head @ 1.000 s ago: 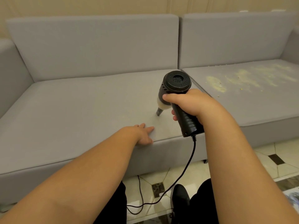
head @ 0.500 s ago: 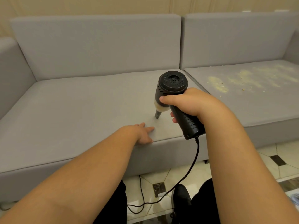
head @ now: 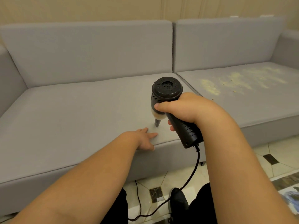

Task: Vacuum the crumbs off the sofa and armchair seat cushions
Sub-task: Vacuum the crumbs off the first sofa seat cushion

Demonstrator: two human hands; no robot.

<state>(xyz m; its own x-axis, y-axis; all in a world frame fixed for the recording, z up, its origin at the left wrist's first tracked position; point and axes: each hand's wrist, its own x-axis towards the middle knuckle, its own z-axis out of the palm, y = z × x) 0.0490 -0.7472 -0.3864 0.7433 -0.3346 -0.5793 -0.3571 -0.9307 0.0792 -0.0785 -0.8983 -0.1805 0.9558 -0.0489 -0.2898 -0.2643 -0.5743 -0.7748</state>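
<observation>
A small black handheld vacuum (head: 168, 101) is grasped by the right hand (head: 189, 109); the fingers are wrapped around its handle and the thumb lies across the neck just under the round black top. The vacuum is held tilted, with its nozzle (head: 157, 123) pointing down, and the tip is seen at the seat cushion (head: 72, 110) of the grey sofa (head: 90, 50); if the tip really touches the fabric cannot be told. A pale, partly clear section is seen between the black body and the nozzle. A black cord (head: 192, 172) is led from the lower end of the handle, below the right hand, down to the tiled floor (head: 275, 156).

The left hand (head: 144, 138) is laid flat near the front edge of the same cushion, with fingers straight and relaxed, and nothing is grasped by it. It is placed just beside the nozzle, a little lower and to the left of the right hand.

Yellowish crumbs (head: 229, 83) are spread over the neighbouring seat cushion (head: 258, 107), well apart to the right of the right hand. On the cushion under the hands, no clear crumbs can be made out.

A black shoe (head: 178, 201) is seen on the floor below the right forearm.
</observation>
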